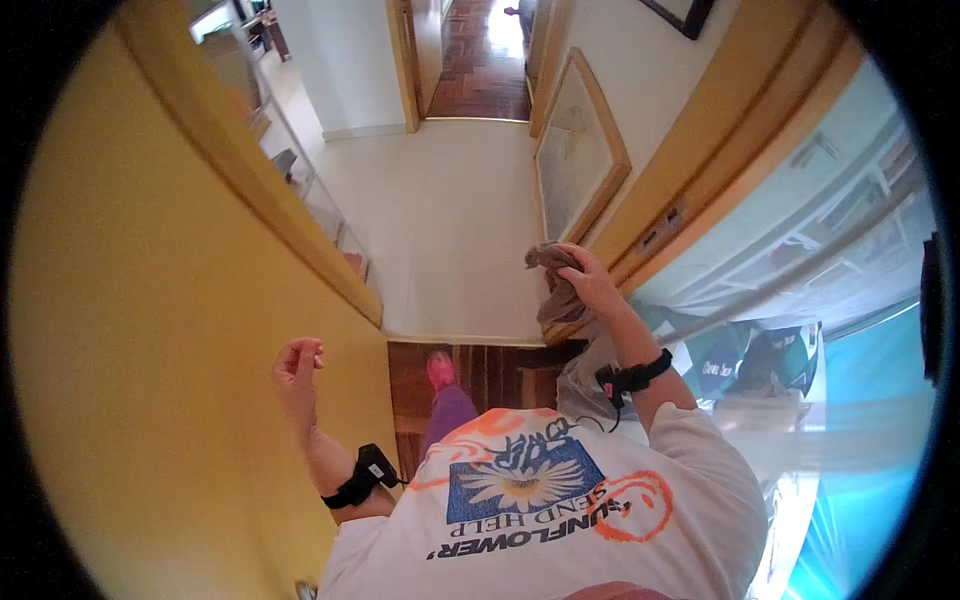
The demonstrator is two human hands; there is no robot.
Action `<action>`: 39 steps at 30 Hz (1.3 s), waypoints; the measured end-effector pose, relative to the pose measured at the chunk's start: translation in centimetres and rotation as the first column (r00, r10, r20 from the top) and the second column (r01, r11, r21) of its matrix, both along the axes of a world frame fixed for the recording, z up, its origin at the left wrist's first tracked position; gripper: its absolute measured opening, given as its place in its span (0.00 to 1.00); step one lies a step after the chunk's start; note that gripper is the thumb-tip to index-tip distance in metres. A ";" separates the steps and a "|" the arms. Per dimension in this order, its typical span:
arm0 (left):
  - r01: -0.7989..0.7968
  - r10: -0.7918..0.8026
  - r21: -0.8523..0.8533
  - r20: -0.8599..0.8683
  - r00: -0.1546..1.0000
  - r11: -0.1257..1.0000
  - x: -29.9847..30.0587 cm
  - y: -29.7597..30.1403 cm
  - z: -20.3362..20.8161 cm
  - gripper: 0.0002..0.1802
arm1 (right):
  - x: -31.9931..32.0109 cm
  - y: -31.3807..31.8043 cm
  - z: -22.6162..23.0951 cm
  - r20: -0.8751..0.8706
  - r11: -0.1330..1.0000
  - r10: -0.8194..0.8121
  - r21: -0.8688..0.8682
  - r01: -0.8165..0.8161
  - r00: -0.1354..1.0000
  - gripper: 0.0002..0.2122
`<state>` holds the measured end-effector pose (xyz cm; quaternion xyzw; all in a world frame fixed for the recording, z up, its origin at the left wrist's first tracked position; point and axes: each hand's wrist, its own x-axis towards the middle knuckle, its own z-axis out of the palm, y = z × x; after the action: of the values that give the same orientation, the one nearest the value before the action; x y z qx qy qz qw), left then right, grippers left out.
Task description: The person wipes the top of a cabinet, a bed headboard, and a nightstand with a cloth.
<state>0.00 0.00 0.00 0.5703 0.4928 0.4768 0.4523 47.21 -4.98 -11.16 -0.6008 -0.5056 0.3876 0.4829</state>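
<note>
My right hand grips a crumpled grey-brown cloth, held out beside the right-hand door frame. Part of the cloth bunches up past my fingertips and the rest hangs below them. On the other side, my left hand is raised in front of the yellow door. Its fingers are curled in with the tips close together, and nothing shows in them. A black band with a small device sits round each of my forearms.
Beyond the doorway lies a pale floor, with a framed picture leaning on the right wall. A shelf unit stands at the left. Clear plastic sheeting and bags hang close at my right. Dark wood floor is underfoot.
</note>
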 end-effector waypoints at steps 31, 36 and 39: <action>0.769 -0.758 -0.293 0.178 0.628 0.568 64.4 69.6 -2.3 0.30 | 40.7 40.9 11.6 0.037 0.914 -0.385 -0.122 0.387 0.922 0.19; 0.798 -0.790 -0.324 0.193 0.582 0.509 72.1 73.4 -3.5 0.32 | 40.6 41.5 13.6 -0.040 0.909 -0.417 -0.033 0.416 0.908 0.17; 0.789 -0.823 -0.418 0.147 0.549 0.451 79.3 77.7 -6.3 0.31 | 40.9 42.7 13.1 -0.076 0.878 -0.467 -0.159 0.452 0.881 0.15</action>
<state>79.32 77.71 -6.26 0.6356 0.2735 0.0594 0.7195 88.09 37.73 1.95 -0.7125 -0.2928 0.3284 0.5466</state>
